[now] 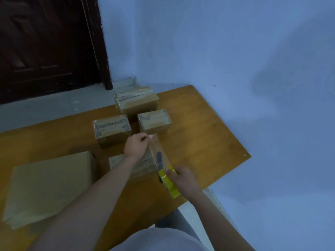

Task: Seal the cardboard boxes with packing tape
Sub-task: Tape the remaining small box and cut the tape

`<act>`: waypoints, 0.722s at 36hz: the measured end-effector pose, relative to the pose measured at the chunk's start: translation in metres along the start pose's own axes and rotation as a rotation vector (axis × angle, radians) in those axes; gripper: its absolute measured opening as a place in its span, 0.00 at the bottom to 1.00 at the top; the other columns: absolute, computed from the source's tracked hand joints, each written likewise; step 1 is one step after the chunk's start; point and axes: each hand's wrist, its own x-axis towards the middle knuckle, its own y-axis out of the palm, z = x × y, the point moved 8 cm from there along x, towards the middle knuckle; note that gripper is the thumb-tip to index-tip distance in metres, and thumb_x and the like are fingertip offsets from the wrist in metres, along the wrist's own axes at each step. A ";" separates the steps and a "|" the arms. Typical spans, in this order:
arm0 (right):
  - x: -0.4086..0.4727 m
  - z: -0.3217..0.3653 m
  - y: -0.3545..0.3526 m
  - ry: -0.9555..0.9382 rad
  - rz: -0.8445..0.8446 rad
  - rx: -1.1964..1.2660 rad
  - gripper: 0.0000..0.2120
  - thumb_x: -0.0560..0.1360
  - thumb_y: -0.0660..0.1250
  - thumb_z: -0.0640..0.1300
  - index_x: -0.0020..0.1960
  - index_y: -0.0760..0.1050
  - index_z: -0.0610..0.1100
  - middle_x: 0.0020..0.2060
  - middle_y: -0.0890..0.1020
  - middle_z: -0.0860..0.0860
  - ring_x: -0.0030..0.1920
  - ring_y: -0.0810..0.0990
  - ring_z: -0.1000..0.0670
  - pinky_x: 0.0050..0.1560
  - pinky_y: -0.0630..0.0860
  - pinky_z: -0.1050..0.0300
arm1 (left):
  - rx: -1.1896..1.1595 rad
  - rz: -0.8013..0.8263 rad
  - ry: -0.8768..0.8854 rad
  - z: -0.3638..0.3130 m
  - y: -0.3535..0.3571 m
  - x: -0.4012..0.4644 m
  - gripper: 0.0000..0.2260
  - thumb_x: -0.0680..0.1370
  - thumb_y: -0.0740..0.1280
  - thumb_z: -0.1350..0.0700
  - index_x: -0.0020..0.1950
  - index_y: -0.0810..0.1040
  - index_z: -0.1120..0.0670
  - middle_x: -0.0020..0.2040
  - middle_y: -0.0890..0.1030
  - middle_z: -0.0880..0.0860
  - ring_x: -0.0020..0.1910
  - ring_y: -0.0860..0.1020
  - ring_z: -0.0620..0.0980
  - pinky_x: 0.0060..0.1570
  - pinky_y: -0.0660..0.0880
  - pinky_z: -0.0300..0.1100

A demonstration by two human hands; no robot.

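Observation:
A small cardboard box [116, 163] lies on the wooden table [199, 124], partly hidden under my left forearm. My right hand [181, 178] grips a yellow roll of packing tape [169, 182] at the box's right side. A clear strip of tape [157, 151] stretches from the roll up and away to my left hand [136, 144], which pinches the strip's free end above the box's far edge. Three small boxes, taped on top, stand beyond: one at the left [112, 130], one at the right [154, 121], one behind them [136, 101].
A large flat cardboard box [49, 185] lies at the table's left. The table's right edge runs close beside my right hand, with a blue wall beyond it. A dark wooden door [50, 46] stands at the far left, over a grey floor.

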 end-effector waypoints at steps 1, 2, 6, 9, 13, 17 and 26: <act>0.000 -0.003 0.006 0.017 0.027 0.005 0.17 0.79 0.61 0.52 0.36 0.67 0.45 0.27 0.69 0.53 0.24 0.72 0.60 0.26 0.66 0.68 | 0.001 -0.009 -0.018 0.006 0.002 -0.002 0.11 0.80 0.63 0.48 0.44 0.81 0.52 0.39 0.81 0.51 0.39 0.78 0.50 0.41 0.76 0.48; 0.001 -0.007 0.013 0.033 0.061 0.039 0.16 0.79 0.61 0.53 0.38 0.68 0.44 0.30 0.73 0.50 0.29 0.77 0.58 0.30 0.71 0.63 | 0.006 -0.020 -0.027 0.011 0.003 -0.003 0.11 0.80 0.63 0.47 0.45 0.81 0.51 0.40 0.82 0.49 0.39 0.78 0.49 0.41 0.75 0.45; 0.001 -0.018 0.028 0.097 0.125 0.288 0.09 0.80 0.61 0.48 0.47 0.71 0.42 0.38 0.80 0.47 0.37 0.83 0.47 0.42 0.79 0.50 | 0.000 -0.030 -0.040 0.015 0.005 0.001 0.11 0.79 0.63 0.45 0.50 0.82 0.48 0.43 0.81 0.46 0.42 0.76 0.46 0.37 0.69 0.38; 0.002 -0.019 0.032 0.088 0.128 0.332 0.07 0.80 0.60 0.47 0.45 0.72 0.45 0.35 0.80 0.50 0.36 0.83 0.49 0.44 0.79 0.48 | -0.022 -0.041 -0.071 0.018 0.006 0.006 0.10 0.79 0.63 0.44 0.47 0.81 0.47 0.42 0.81 0.46 0.43 0.78 0.48 0.41 0.72 0.41; 0.005 -0.020 0.036 0.096 0.144 0.302 0.08 0.80 0.60 0.48 0.45 0.73 0.46 0.33 0.81 0.51 0.35 0.83 0.50 0.43 0.79 0.51 | -0.027 -0.056 -0.086 0.022 0.006 0.006 0.10 0.79 0.63 0.44 0.45 0.80 0.47 0.42 0.81 0.47 0.43 0.77 0.48 0.43 0.74 0.43; 0.008 -0.025 0.041 0.120 0.138 0.277 0.10 0.80 0.60 0.49 0.49 0.73 0.43 0.34 0.81 0.50 0.33 0.82 0.53 0.39 0.79 0.56 | -0.038 -0.043 -0.109 0.022 0.007 0.008 0.11 0.79 0.64 0.46 0.49 0.82 0.50 0.43 0.80 0.47 0.42 0.76 0.47 0.35 0.66 0.38; 0.013 -0.028 0.045 0.136 0.158 0.293 0.08 0.80 0.61 0.50 0.44 0.72 0.47 0.36 0.81 0.50 0.32 0.82 0.53 0.38 0.79 0.57 | -0.052 -0.066 -0.147 0.029 0.008 0.009 0.11 0.79 0.65 0.48 0.39 0.79 0.50 0.36 0.80 0.50 0.37 0.77 0.48 0.34 0.71 0.39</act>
